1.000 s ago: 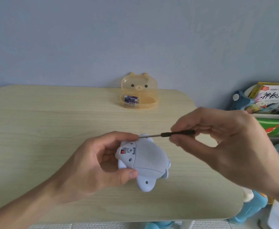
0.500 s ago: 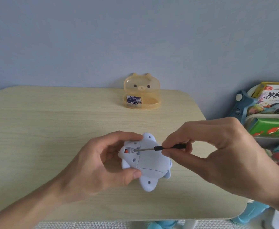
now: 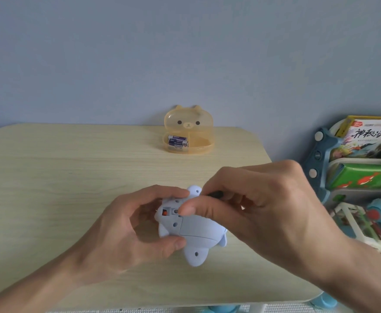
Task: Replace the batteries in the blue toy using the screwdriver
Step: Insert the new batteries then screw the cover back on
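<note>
Blue toy (image 3: 194, 231), a smooth matte plastic animal with rounded flippers, lies underside up just above the pale wood-grain table (image 3: 49, 177), near its front edge and roughly at its middle; its belly is a flat panel with a straight seam across it, and beside that panel sit several small round holes and a square recess showing something orange-red inside. One stubby flipper points toward the camera with a single hole in it; another rounded limb pokes up at the far side.

The left hand (image 3: 126, 231) curls round the toy from the left, thumb pressed against the near lower edge and fingers wrapped over the far top edge, so it is closed firmly on the body. The right hand (image 3: 259, 206) comes in from the right, fingers bunched tight around the screwdriver (image 3: 216, 194), of which only a short black length of handle shows between the knuckles; the shaft and tip are hidden behind the thumb, whose end rests on the toy by the round holes, so whether the tip meets a screw cannot be told.

At the far edge of the table, well apart from the hands, stands a translucent orange bear-shaped case (image 3: 188, 132) with its lid raised upright; its shallow tray is split in two, and batteries (image 3: 177, 141) with dark labels lie in the left compartment. Off the table to the right, a blue plastic rack (image 3: 320, 159) holds glossy books (image 3: 370, 136).
</note>
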{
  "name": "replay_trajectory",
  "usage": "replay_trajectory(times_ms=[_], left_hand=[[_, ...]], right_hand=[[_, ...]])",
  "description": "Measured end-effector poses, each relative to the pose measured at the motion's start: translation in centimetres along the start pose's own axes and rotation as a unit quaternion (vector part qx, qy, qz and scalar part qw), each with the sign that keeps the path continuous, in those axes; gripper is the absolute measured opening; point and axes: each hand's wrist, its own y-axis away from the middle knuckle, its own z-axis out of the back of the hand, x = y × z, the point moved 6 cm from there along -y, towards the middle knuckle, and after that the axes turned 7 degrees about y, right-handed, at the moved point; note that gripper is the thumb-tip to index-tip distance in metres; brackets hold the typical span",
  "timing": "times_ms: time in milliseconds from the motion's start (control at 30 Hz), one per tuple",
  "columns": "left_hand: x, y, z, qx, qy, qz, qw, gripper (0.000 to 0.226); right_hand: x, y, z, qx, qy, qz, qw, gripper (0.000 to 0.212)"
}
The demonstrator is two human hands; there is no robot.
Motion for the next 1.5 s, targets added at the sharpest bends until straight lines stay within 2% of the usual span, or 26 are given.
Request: replay_trajectory(times_ms=[67, 200, 267, 367, 467, 533, 633, 767, 933, 1067, 1233, 1367, 1433, 1500], left_hand=[[-0.1, 0.0, -0.1, 0.003, 0.011, -0.001, 1.000, 0.055], [0.0, 0.0, -0.1, 0.000, 0.023, 0.005, 1.000, 0.055], [0.1, 0.0, -0.1, -0.001, 0.020, 0.006, 1.000, 0.056], [0.2, 0.0, 0.0, -0.004, 0.024, 0.005, 1.000, 0.057], [0.3, 0.0, 0.0, -0.001, 0.022, 0.005, 1.000, 0.060], [0.3, 0.0, 0.0, 0.003, 0.023, 0.005, 1.000, 0.059], [0.3, 0.0, -0.1, 0.002, 0.023, 0.003, 1.000, 0.058], [0.1, 0.0, -0.1, -0.005, 0.027, -0.002, 1.000, 0.056], [0.1, -0.1, -0.1, -0.010, 0.027, -0.002, 1.000, 0.055], [0.1, 0.0, -0.1, -0.004, 0.025, -0.003, 1.000, 0.056], [0.0, 0.0, -0.3, 0.004, 0.017, -0.005, 1.000, 0.057], [-0.1, 0.1, -0.2, -0.009, 0.015, -0.007, 1.000, 0.056], [-0.1, 0.1, -0.2, -0.009, 0.010, -0.005, 1.000, 0.057], [0.0, 0.1, -0.1, -0.010, 0.005, -0.004, 1.000, 0.059]], right_hand=[[-0.1, 0.0, -0.1, -0.003, 0.025, -0.003, 1.000, 0.039], [-0.6, 0.3, -0.2, -0.006, -0.009, -0.034, 0.999, 0.023], [-0.7, 0.3, -0.2, 0.011, -0.029, -0.040, 0.999, 0.021], [-0.9, 0.6, 0.1, 0.068, -0.030, -0.030, 0.997, 0.007], [-0.8, 0.7, 0.6, 0.105, 0.011, -0.019, 0.994, 0.017], [-0.7, 0.5, 1.0, 0.096, 0.028, -0.007, 0.995, 0.016], [-0.8, 0.4, 0.7, 0.071, 0.036, -0.015, 0.997, 0.034], [-0.9, 0.4, 0.2, 0.062, 0.006, -0.036, 0.997, 0.007], [-0.6, 0.3, 0.4, 0.094, -0.022, -0.028, 0.995, 0.002], [-0.8, 0.7, 0.5, 0.131, -0.002, -0.018, 0.991, 0.019], [-0.9, 0.4, 0.6, 0.095, 0.056, -0.011, 0.994, 0.023], [-0.5, 0.0, 0.1, 0.087, 0.096, 0.019, 0.991, 0.041], [-0.5, -0.2, 0.2, 0.072, 0.095, 0.021, 0.993, 0.038], [-0.5, -0.4, 0.4, 0.055, 0.082, 0.025, 0.995, 0.021]])
